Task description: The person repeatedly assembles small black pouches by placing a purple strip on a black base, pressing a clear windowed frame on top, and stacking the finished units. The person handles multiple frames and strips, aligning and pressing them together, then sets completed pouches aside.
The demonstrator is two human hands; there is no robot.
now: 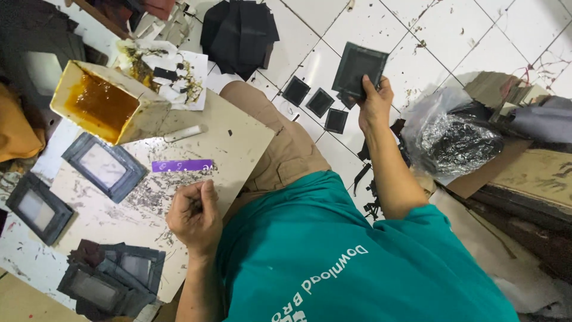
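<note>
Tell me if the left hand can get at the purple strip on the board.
Probably yes. The purple strip lies flat on the board just beyond the left hand, with only scrap-flecked board between them; the open tin stands further off.

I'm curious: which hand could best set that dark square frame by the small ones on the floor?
Probably the right hand: it grips the dark square frame near the small dark frames. The left hand rests on the beige board.
</note>
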